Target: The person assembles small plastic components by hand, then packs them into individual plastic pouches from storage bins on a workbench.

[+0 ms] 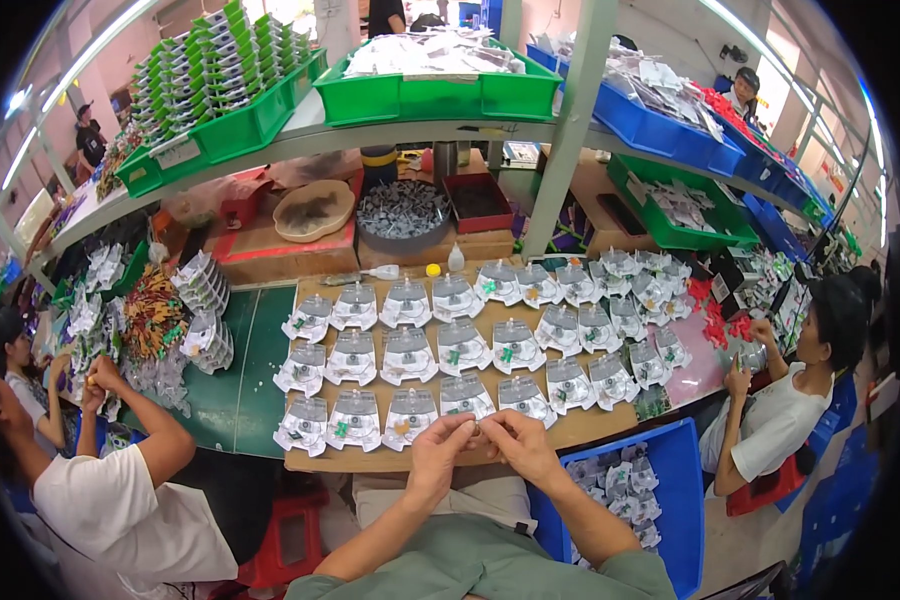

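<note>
My left hand and my right hand meet at the front edge of a brown board. Thumbs and fingertips of both are pinched together around something too small to make out. Just beyond them, white-and-grey plastic pieces lie in rows across the board. Some carry small green parts, others tan or orange ones. The piece nearest my fingers, a white-and-grey one, is partly covered by my hands.
A blue bin of similar pieces stands at my right. Behind the board are a round tray of small grey parts and a squeeze bottle. Green and blue bins fill the shelf above. People work on both sides.
</note>
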`<state>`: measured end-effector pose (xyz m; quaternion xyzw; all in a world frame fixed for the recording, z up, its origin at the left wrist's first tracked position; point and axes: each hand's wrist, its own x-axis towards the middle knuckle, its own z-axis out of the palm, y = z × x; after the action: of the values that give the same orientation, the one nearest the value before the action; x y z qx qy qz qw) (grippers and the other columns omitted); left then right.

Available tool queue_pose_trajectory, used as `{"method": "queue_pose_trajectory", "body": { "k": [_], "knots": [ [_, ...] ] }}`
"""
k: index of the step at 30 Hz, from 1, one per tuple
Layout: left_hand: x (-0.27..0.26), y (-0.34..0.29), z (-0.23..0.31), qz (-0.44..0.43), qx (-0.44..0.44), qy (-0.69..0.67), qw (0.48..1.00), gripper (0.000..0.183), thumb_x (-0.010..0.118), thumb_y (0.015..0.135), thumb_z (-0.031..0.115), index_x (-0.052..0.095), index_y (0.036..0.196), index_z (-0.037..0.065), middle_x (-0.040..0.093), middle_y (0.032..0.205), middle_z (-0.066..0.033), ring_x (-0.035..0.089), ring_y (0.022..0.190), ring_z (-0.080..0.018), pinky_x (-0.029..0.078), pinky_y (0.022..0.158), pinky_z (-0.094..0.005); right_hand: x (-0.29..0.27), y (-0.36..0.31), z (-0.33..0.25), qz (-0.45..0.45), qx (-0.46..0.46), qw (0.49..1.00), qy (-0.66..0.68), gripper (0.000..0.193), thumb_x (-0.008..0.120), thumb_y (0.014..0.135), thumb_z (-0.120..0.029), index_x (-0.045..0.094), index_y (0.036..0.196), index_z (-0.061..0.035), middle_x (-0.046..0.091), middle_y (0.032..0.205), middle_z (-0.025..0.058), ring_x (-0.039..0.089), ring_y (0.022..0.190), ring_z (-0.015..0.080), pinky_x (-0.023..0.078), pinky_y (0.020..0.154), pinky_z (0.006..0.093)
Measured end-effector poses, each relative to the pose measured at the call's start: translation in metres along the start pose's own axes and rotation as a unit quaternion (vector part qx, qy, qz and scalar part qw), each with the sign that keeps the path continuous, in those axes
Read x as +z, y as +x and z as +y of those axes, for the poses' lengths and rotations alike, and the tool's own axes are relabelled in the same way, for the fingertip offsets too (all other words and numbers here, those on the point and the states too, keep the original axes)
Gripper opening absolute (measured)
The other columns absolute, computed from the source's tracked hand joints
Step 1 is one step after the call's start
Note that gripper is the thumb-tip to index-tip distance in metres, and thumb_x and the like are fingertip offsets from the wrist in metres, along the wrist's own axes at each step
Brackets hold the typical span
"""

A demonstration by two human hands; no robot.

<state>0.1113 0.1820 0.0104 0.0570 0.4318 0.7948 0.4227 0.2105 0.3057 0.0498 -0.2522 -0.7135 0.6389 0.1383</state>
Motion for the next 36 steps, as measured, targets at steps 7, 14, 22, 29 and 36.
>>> {"method": "queue_pose_trajectory", "body": {
  "k": [7, 14, 22, 29, 36],
  "knots": [
    [0.004, -0.003, 0.003, -0.001, 0.011, 0.068, 0.998, 0.020, 0.070, 0.089, 0.014, 0.067, 0.104, 0.000, 0.067, 0.092, -0.0033, 0.057, 0.077, -0.0079, 0.047, 0.070, -0.0215, -0.008, -0.002, 0.000, -0.033, 0.053, 0.994, 0.090, 0.024, 0.060, 0.096, -0.022, 0.067, 0.098, 0.0002, 0.067, 0.079, 0.0036, 0.061, 0.061, 0.0070, 0.045, 0.049, 0.0185],
    [-0.004, -0.001, 0.009, -0.006, 0.023, 0.108, 0.994, 0.021, 0.071, 0.089, 0.018, 0.067, 0.100, 0.001, 0.066, 0.087, -0.0020, 0.055, 0.073, -0.0075, 0.045, 0.068, -0.0214, -0.002, 0.005, 0.008, -0.049, 0.050, 0.993, 0.098, 0.021, 0.060, 0.096, -0.019, 0.067, 0.098, 0.0008, 0.068, 0.080, 0.0045, 0.061, 0.062, 0.0065, 0.044, 0.048, 0.0182],
    [-0.007, 0.000, 0.011, -0.028, 0.031, 0.179, 0.983, 0.021, 0.069, 0.091, 0.020, 0.065, 0.098, 0.001, 0.066, 0.088, -0.0026, 0.058, 0.076, -0.0075, 0.047, 0.068, -0.0219, 0.005, 0.004, 0.014, 0.002, -0.015, 0.999, 0.032, 0.024, 0.063, 0.094, -0.022, 0.066, 0.100, 0.0015, 0.069, 0.081, 0.0058, 0.063, 0.065, 0.0089, 0.048, 0.053, 0.0227],
    [0.000, 0.000, 0.017, -0.090, -0.048, 0.183, 0.978, 0.017, 0.062, 0.095, 0.015, 0.060, 0.102, -0.001, 0.067, 0.094, -0.0084, 0.065, 0.083, -0.0128, 0.053, 0.074, -0.0255, -0.004, -0.003, 0.004, 0.092, -0.165, 0.964, -0.186, 0.016, 0.065, 0.089, -0.010, 0.065, 0.101, 0.0013, 0.068, 0.084, 0.0096, 0.066, 0.071, 0.0151, 0.053, 0.061, 0.0266],
    [0.006, 0.003, 0.010, -0.082, -0.066, 0.140, 0.985, 0.022, 0.061, 0.095, 0.014, 0.059, 0.110, -0.002, 0.067, 0.098, -0.0095, 0.066, 0.083, -0.0143, 0.056, 0.071, -0.0261, -0.017, -0.010, 0.007, 0.085, -0.173, 0.970, -0.148, 0.015, 0.066, 0.087, -0.010, 0.066, 0.098, 0.0007, 0.066, 0.087, 0.0097, 0.065, 0.072, 0.0180, 0.052, 0.059, 0.0278]
  ]
}}
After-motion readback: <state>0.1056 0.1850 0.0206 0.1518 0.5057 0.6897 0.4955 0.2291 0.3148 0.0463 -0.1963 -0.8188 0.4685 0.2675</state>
